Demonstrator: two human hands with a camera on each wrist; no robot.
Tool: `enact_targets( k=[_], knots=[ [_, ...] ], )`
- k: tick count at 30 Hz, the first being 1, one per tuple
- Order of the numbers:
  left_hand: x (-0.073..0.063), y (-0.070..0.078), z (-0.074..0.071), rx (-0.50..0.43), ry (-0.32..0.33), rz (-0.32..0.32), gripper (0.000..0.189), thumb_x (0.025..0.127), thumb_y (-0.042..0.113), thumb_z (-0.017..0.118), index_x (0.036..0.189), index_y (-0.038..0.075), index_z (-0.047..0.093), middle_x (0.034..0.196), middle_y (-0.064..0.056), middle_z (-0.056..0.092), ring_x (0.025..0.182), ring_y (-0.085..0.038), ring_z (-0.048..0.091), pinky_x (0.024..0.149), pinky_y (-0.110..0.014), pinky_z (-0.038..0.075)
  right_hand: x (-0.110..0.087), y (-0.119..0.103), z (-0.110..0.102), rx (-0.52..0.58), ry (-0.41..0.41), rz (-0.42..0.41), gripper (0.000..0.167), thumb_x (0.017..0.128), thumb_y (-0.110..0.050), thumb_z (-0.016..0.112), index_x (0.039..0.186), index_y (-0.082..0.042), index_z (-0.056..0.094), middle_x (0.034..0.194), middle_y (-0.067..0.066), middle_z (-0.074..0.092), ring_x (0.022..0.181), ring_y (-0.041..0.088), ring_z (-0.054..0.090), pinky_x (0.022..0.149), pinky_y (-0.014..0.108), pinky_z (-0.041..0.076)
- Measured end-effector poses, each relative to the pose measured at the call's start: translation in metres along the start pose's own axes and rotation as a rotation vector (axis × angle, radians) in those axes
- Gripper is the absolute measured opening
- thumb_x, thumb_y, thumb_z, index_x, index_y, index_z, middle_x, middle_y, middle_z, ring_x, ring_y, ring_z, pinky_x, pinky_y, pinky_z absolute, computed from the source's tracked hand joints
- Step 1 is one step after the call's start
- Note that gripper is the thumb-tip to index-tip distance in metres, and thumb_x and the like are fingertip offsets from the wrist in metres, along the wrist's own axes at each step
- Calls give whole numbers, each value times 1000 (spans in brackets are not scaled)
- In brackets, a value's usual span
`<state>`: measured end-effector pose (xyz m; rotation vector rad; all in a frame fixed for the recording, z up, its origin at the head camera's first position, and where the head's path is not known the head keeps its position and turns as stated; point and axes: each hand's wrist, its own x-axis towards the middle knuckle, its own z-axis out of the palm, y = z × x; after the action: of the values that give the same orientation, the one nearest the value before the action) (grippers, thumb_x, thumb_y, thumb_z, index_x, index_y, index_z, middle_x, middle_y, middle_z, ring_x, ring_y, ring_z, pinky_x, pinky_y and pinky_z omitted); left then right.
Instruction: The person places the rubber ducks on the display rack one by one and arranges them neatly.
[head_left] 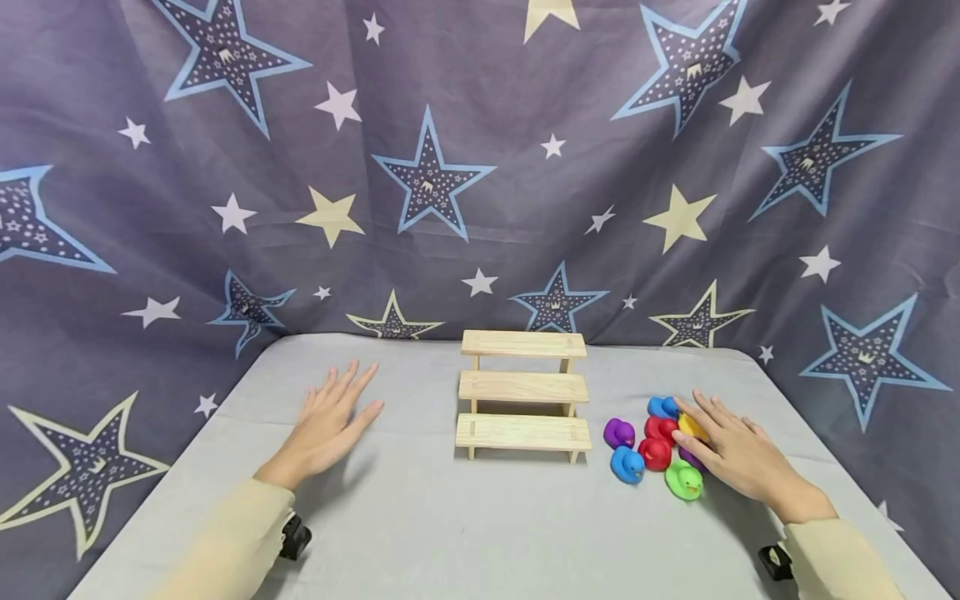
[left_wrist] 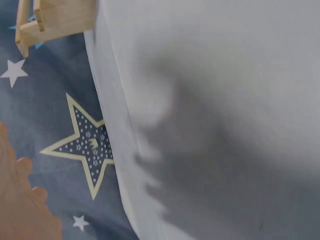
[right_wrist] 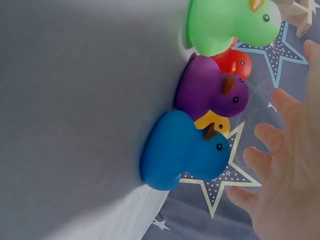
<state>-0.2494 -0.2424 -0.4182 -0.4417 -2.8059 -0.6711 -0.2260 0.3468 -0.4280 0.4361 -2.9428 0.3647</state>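
Note:
My left hand hovers over the left part of the table with its fingers spread and nothing in it. On the right, my right hand is held over the edge of a group of rubber ducks, fingers extended. The group has a green duck, a red duck, a blue duck and a purple duck, among several. A yellow duck is partly covered by the right hand. In the right wrist view, another blue duck sits nearest the fingers, apart from them.
A three-step wooden stand stands mid-table, left of the ducks. The table has a pale grey cloth. Behind it hangs a dark curtain printed with stars.

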Motion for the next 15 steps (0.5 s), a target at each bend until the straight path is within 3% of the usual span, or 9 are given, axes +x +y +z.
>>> enact_targets(
  k=[6, 15],
  knots=[
    [6, 9, 8, -187, -32, -33, 61, 108, 48, 32, 162, 20, 20, 165, -18, 11, 148, -48, 1, 115, -73, -7, 3, -2, -1, 43, 7, -6, 64, 103, -51, 49, 155, -15, 40, 158, 23, 32, 140, 52, 29, 100, 79, 28],
    [14, 18, 20, -373, -87, -45, 60, 110, 47, 23, 162, 17, 16, 166, -16, 9, 150, -44, -1, 119, -67, -6, 6, -8, -1, 168, 17, -47, 61, 103, -43, 55, 151, -7, 45, 156, 28, 32, 139, 53, 31, 104, 79, 28]
  ],
)
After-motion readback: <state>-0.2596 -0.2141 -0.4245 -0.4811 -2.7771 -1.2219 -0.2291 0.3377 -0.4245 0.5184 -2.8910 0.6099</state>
